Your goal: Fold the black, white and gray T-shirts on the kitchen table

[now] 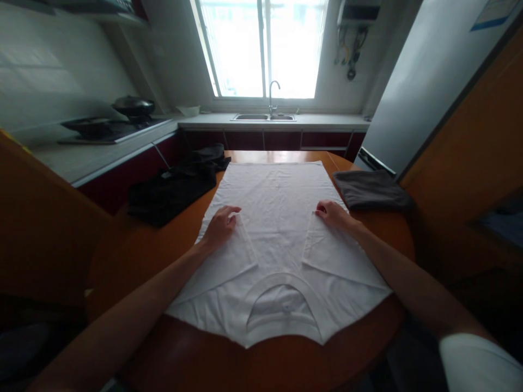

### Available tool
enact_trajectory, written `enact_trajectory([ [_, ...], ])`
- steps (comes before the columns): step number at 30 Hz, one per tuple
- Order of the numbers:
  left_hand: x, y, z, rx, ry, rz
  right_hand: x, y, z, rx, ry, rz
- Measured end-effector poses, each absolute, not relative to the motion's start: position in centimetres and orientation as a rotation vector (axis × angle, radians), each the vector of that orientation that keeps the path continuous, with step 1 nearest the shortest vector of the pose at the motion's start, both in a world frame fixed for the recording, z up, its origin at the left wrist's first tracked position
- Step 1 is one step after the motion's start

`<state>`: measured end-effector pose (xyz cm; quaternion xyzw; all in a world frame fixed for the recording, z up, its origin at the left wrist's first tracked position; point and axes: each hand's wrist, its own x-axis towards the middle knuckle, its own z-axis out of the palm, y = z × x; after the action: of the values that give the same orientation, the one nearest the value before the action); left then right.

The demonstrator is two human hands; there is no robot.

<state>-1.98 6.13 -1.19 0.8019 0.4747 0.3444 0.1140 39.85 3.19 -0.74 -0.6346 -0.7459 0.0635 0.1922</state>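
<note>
A white T-shirt [278,218] lies spread on the round wooden table [163,256], its neckline toward me and its hem at the far side. Both sleeves are folded inward over the body. My left hand [220,226] rests on the left sleeve, thumb and forefinger at its upper corner, with a small gap between them. My right hand [333,213] is closed, its fingertips pinching the upper corner of the right sleeve.
Dark crumpled clothing [175,185] lies at the table's left edge, and a folded grey cloth [371,189] at the right. Beyond are a counter with a sink [263,117], a stove [118,130] with pans on the left, and a fridge [420,81] on the right.
</note>
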Motion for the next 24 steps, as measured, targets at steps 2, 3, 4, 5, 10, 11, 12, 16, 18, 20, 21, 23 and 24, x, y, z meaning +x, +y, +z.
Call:
enact_trajectory([
  [2, -1.9, 6.2, -1.3, 2.357, 1.387, 0.997, 39.8, 3.2, -0.7, -1.785, -2.063, 0.153],
  [3, -1.9, 6.2, -1.4, 2.371, 1.380, 0.987, 39.7, 3.2, -0.7, -1.791, -2.046, 0.133],
  [4, -1.9, 6.2, -1.4, 2.387, 1.370, 0.974, 39.6, 3.2, -0.7, -1.799, -2.038, 0.111],
  [5, -1.9, 6.1, -1.4, 2.407, 1.358, 0.958, 39.6, 3.2, -0.7, -1.806, -2.041, 0.091],
  [10, -1.9, 6.0, -1.1, 2.531, 1.289, 0.875, 39.5, 2.9, -0.8, -1.784, -2.097, 0.004],
  [11, -1.9, 5.9, -1.1, 2.554, 1.273, 0.867, 39.6, 2.8, -0.9, -1.761, -2.097, -0.013],
  [12, -1.8, 5.8, -1.1, 2.573, 1.260, 0.858, 39.6, 2.8, -1.0, -1.736, -2.092, -0.031],
  [16, -1.7, 5.4, -1.5, 2.644, 1.282, 0.691, 39.6, 2.9, -2.0, -1.727, -2.106, -0.060],
  [18, -1.7, 5.3, -2.0, 2.671, 1.326, 0.519, 39.5, 3.0, -2.5, -1.808, -2.162, -0.006],
  [20, -1.8, 5.4, -2.6, 2.685, 1.359, 0.400, 39.7, 3.2, -2.7, -1.857, -2.201, 0.050],
  [21, -1.9, 5.5, -2.8, 2.690, 1.369, 0.375, 39.9, 3.4, -2.8, -1.856, -2.197, 0.059],
  [23, -2.0, 5.6, -3.0, 2.697, 1.377, 0.370, 40.7, 3.8, -2.7, -1.817, -2.152, 0.034],
  [24, -2.0, 5.7, -3.0, 2.699, 1.378, 0.374, 41.2, 3.9, -2.6, -1.796, -2.124, 0.014],
])
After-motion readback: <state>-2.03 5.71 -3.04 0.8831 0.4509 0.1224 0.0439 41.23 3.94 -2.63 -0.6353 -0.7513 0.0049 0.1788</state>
